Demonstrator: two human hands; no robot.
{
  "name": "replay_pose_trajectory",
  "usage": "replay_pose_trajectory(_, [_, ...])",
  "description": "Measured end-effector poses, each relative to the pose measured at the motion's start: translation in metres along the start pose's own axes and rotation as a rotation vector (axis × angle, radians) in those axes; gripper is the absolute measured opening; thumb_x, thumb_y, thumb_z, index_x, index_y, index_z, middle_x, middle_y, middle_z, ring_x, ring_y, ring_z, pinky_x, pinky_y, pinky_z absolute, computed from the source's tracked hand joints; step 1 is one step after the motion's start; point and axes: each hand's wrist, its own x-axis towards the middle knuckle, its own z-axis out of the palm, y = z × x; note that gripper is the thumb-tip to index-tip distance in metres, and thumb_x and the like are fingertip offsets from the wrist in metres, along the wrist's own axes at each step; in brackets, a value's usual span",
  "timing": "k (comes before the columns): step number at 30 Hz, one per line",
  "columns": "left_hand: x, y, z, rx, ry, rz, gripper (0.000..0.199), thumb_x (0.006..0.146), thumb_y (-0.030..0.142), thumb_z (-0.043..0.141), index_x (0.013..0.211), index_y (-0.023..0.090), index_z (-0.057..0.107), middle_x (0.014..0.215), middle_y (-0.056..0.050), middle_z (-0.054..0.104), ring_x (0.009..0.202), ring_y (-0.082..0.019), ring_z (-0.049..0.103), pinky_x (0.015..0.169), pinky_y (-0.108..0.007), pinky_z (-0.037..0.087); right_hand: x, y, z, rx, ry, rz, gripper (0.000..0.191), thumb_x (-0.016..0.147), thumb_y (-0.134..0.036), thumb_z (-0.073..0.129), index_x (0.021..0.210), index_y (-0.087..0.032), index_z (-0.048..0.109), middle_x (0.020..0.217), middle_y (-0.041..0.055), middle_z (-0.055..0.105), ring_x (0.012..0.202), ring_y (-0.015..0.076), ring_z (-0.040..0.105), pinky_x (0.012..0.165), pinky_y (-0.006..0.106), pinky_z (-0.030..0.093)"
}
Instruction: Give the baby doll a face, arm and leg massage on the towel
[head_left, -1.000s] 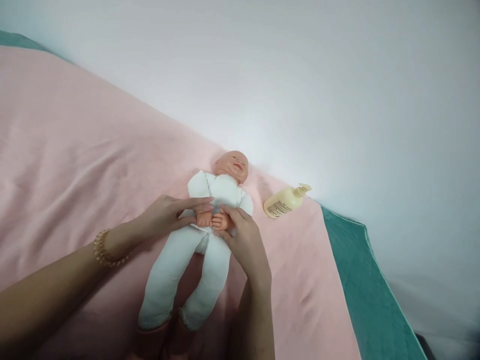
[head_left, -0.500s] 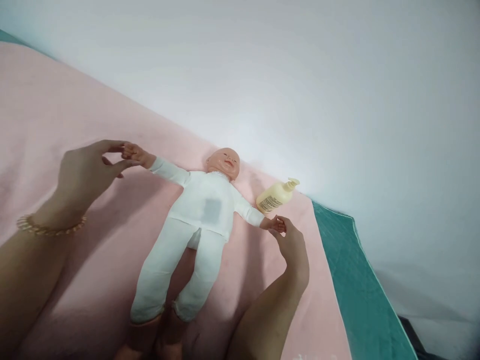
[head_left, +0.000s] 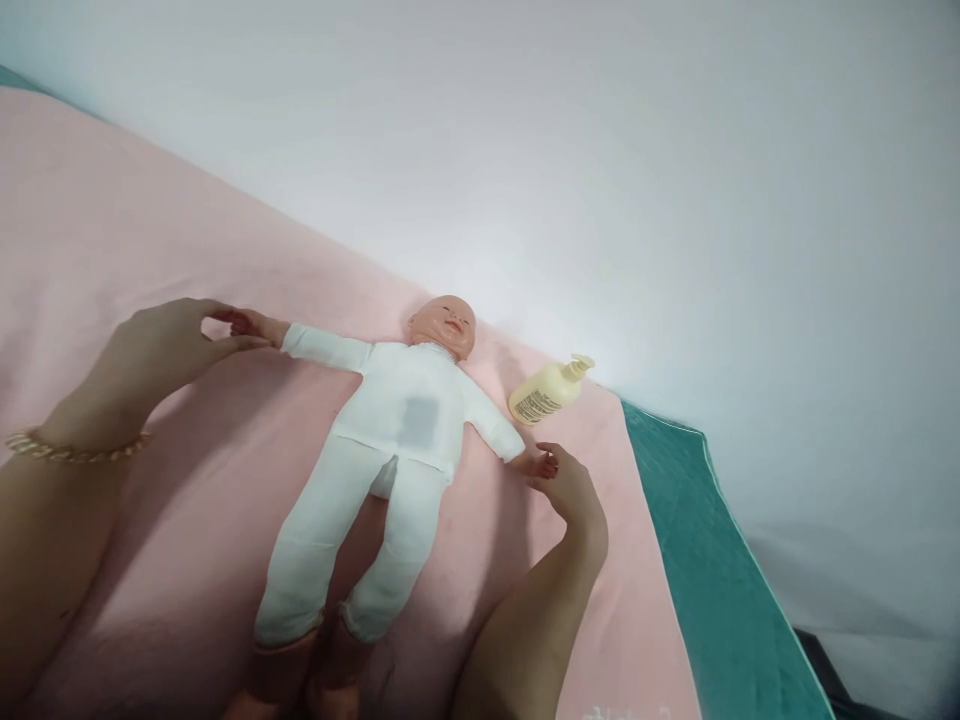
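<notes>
A baby doll (head_left: 397, 410) with a white cloth body and plastic head, hands and feet lies on its back, arms spread wide. My left hand (head_left: 154, 355), a beaded bracelet (head_left: 79, 447) on its wrist, pinches the doll's hand on the left side between thumb and fingers. On the other side, my right hand (head_left: 566, 485) has its thumb and fingers closed around the doll's other hand. Just beyond that hand stands a pale yellow pump bottle (head_left: 551, 388) with printing on its side.
Under the doll is a pink cloth (head_left: 217, 520), with a green sheet (head_left: 712, 560) showing along its right edge. A white wall (head_left: 637, 180) rises close behind the doll's head. Something dark (head_left: 821, 665) shows at the lower right.
My left hand has moved left and slightly down with the doll's hand, straightening that arm. My right hand has shifted slightly down and left with the other doll hand.
</notes>
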Motion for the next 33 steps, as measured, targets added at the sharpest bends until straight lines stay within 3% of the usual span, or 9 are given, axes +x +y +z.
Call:
replay_pose_trajectory(2, [-0.002, 0.004, 0.004, -0.076, 0.011, -0.013, 0.056, 0.083, 0.058, 0.068, 0.127, 0.023, 0.066, 0.090, -0.002, 0.073, 0.070, -0.020, 0.062, 0.064, -0.027, 0.041, -0.009, -0.006, -0.004, 0.015, 0.039, -0.042, 0.044, 0.078, -0.015, 0.065, 0.121, -0.023, 0.063, 0.103, 0.0065, 0.073, 0.095, 0.0245, 0.069, 0.076, 0.033, 0.053])
replay_pose_trajectory(6, [-0.017, 0.025, 0.011, -0.417, 0.117, 0.037, 0.064, 0.086, 0.053, 0.069, 0.143, 0.028, 0.056, 0.133, -0.003, 0.065, 0.062, -0.011, 0.062, 0.060, -0.024, 0.044, -0.025, -0.021, -0.008, 0.069, 0.138, -0.137, 0.042, 0.083, -0.022, 0.064, 0.125, -0.024, 0.062, 0.109, 0.0061, 0.072, 0.101, 0.0242, 0.067, 0.084, 0.037, 0.054])
replay_pose_trajectory(8, [-0.026, 0.035, 0.014, -0.542, 0.180, 0.061, 0.062, 0.086, 0.049, 0.069, 0.144, 0.030, 0.058, 0.131, -0.002, 0.066, 0.057, -0.008, 0.054, 0.054, -0.022, 0.040, -0.028, -0.026, -0.007, 0.155, 0.163, -0.183, 0.044, 0.083, -0.024, 0.064, 0.127, -0.024, 0.062, 0.109, 0.0061, 0.072, 0.101, 0.0234, 0.067, 0.086, 0.037, 0.055])
replay_pose_trajectory(11, [-0.031, 0.045, 0.019, -0.625, 0.219, 0.087, 0.055, 0.082, 0.048, 0.074, 0.133, 0.028, 0.069, 0.099, 0.000, 0.074, 0.055, -0.008, 0.045, 0.051, -0.022, 0.036, -0.021, -0.030, 0.000, 0.321, 0.224, -0.278, 0.045, 0.081, -0.028, 0.067, 0.125, -0.023, 0.064, 0.109, 0.0064, 0.072, 0.097, 0.0219, 0.069, 0.089, 0.038, 0.056])
replay_pose_trajectory(14, [-0.023, 0.054, 0.027, -0.700, 0.230, 0.150, 0.051, 0.078, 0.049, 0.076, 0.123, 0.026, 0.076, 0.088, 0.000, 0.074, 0.068, -0.015, 0.058, 0.057, -0.023, 0.041, 0.002, -0.034, 0.016, 0.546, 0.350, -0.422, 0.039, 0.081, -0.035, 0.068, 0.117, -0.020, 0.068, 0.103, 0.0068, 0.073, 0.097, 0.0212, 0.069, 0.093, 0.038, 0.055])
replay_pose_trajectory(17, [-0.002, 0.067, 0.040, -0.864, 0.200, 0.241, 0.044, 0.080, 0.047, 0.075, 0.117, 0.024, 0.077, 0.112, -0.003, 0.076, 0.098, -0.022, 0.067, 0.076, -0.027, 0.050, 0.037, -0.043, 0.039, 0.774, 0.412, -0.481, 0.033, 0.078, -0.041, 0.072, 0.099, -0.016, 0.072, 0.100, 0.0078, 0.074, 0.097, 0.0225, 0.069, 0.092, 0.037, 0.056])
replay_pose_trajectory(22, [0.040, 0.090, 0.073, -1.200, 0.046, 0.176, 0.052, 0.084, 0.048, 0.072, 0.124, 0.015, 0.071, 0.130, -0.011, 0.069, 0.115, -0.022, 0.064, 0.097, -0.031, 0.051, 0.091, -0.067, 0.069, 0.899, 0.331, -0.442, 0.038, 0.093, -0.047, 0.062, 0.105, -0.012, 0.069, 0.099, 0.0092, 0.074, 0.096, 0.0213, 0.070, 0.085, 0.035, 0.059])
replay_pose_trajectory(27, [0.073, 0.093, 0.112, -1.150, -0.101, 0.015, 0.061, 0.093, 0.053, 0.056, 0.130, 0.005, 0.064, 0.134, -0.020, 0.065, 0.107, -0.022, 0.067, 0.085, -0.031, 0.054, 0.125, -0.076, 0.080, 0.826, 0.281, -0.413, 0.032, 0.099, -0.040, 0.063, 0.118, -0.015, 0.064, 0.113, 0.0073, 0.068, 0.095, 0.0193, 0.069, 0.084, 0.039, 0.060])
replay_pose_trajectory(33, [0.095, 0.088, 0.129, -0.864, -0.219, -0.046, 0.061, 0.081, 0.062, 0.068, 0.103, 0.005, 0.076, 0.096, -0.016, 0.077, 0.080, -0.023, 0.066, 0.065, -0.031, 0.049, 0.148, -0.072, 0.090, 0.739, 0.279, -0.381, 0.038, 0.098, -0.040, 0.065, 0.127, -0.016, 0.061, 0.127, 0.0082, 0.063, 0.109, 0.0257, 0.065, 0.092, 0.045, 0.058])
